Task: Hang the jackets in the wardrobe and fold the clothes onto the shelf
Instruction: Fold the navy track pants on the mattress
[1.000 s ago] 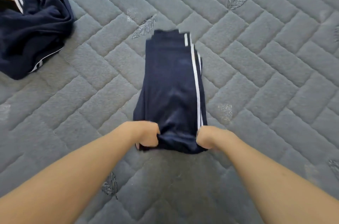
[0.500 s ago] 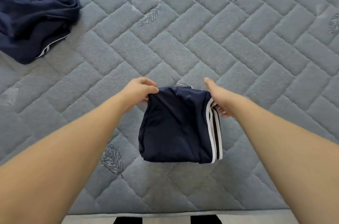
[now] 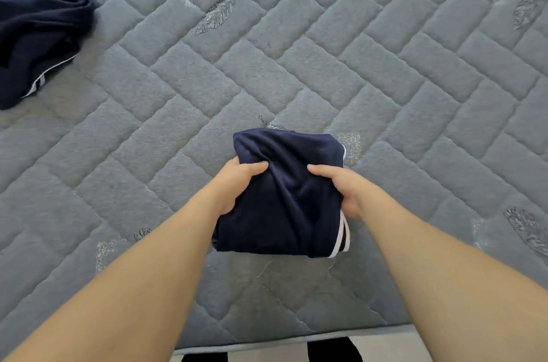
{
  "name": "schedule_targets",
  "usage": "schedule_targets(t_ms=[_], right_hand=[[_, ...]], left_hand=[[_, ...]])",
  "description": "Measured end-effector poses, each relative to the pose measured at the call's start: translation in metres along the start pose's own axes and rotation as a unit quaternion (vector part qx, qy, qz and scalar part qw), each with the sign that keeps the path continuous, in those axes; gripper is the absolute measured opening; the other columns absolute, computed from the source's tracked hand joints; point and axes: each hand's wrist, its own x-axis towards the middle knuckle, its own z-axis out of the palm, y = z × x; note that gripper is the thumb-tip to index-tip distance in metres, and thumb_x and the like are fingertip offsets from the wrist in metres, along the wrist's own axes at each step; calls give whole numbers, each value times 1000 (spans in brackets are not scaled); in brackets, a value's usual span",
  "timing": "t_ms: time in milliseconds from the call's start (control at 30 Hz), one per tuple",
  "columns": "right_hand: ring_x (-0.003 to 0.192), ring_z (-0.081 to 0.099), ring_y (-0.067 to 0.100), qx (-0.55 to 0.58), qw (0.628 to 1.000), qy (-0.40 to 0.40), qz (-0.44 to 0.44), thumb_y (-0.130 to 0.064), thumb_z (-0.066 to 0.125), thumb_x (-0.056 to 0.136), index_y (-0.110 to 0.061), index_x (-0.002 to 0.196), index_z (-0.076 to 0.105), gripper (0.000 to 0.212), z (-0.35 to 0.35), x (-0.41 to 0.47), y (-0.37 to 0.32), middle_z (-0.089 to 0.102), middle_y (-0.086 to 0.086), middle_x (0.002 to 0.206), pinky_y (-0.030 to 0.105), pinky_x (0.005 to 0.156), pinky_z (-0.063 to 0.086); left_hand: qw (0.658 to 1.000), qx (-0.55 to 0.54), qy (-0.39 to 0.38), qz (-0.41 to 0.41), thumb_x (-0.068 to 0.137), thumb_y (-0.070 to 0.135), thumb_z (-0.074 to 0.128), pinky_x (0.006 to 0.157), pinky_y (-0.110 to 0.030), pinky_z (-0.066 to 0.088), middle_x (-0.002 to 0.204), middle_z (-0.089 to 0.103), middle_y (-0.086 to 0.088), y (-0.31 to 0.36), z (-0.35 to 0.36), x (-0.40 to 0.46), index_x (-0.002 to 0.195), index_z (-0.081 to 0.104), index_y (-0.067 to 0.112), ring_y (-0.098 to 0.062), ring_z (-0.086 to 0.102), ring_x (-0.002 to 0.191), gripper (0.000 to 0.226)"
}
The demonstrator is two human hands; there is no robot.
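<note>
Trousers [image 3: 284, 201] between both gripping hands [image 3: 292, 189]

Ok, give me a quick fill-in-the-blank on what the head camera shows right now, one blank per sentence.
1. The folded navy garment is gripped by ____ hands, the left hand and the right hand.
2. The stripes along the garment's right edge are ____.
3. The unfolded navy clothes lie at the picture's top ____ corner.
4. Everything rests on a quilted grey ____.

Missing words: both; white; left; mattress
</note>
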Motion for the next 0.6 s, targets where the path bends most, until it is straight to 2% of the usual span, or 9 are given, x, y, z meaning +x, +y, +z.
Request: schedule_targets(t_ms=[67, 133, 233, 333, 400, 500, 600], right_hand=[[93, 73, 24, 31, 999, -13, 7, -29, 81, 74, -13, 113, 70, 44, -11, -23, 2, 75, 8, 106, 35, 76, 55], [95, 73, 25, 66, 998, 7, -9, -31, 82, 74, -14, 117, 69, 48, -22, -56, 7, 74, 8, 108, 35, 75, 56], [92, 73, 24, 149, 987, 43, -46, -36, 82, 74, -15, 117, 67, 51, -33, -120, 19, 75, 7, 106, 32, 66, 59], [92, 73, 23, 240, 963, 72, -101, -42, 84, 71, -17, 117, 67, 54, -43, -196, 40, 75, 5, 107, 31, 62, 60], [98, 72, 24, 299, 939, 82, -147, -43, 83, 73, -17, 118, 68, 55, -49, -252, 61, 73, 5, 112, 34, 70, 60], [111, 67, 28, 364, 904, 91, -206, -43, 82, 74, -18, 125, 66, 59, -53, -336, 103, 68, 6, 123, 42, 91, 52], [113, 66, 29, 423, 863, 111, -253, -43, 84, 72, -19, 123, 68, 59, -54, -414, 148, 67, 6, 125, 43, 94, 50]], left_hand=[[1000, 11, -6, -2, 85, 34, 71, 81, -41, 56, 99, 77, 1, 17, 10, -13, 112, 67, 28, -23, 73, 93, 27], [999, 40, -18, 6, 86, 37, 70, 74, -36, 55, 96, 77, 3, 41, 29, -36, 109, 67, 28, -22, 73, 91, 25], [992, 103, -64, 39, 88, 36, 69, 68, -31, 53, 91, 77, 4, 79, 65, -79, 104, 67, 26, -18, 74, 82, 19], [975, 160, -142, 55, 89, 31, 69, 81, -36, 57, 96, 77, -3, 111, 107, -135, 109, 67, 19, -23, 74, 87, 23], [958, 190, -206, 57, 90, 28, 69, 81, -38, 58, 96, 77, -6, 126, 134, -179, 111, 67, 15, -25, 75, 87, 25], [929, 222, -292, 49, 89, 27, 71, 70, -34, 59, 100, 76, -10, 137, 173, -251, 115, 66, 13, -26, 74, 89, 29], [901, 243, -358, 31, 88, 27, 72, 72, -35, 59, 108, 74, -12, 136, 214, -326, 121, 65, 11, -28, 73, 96, 37]])
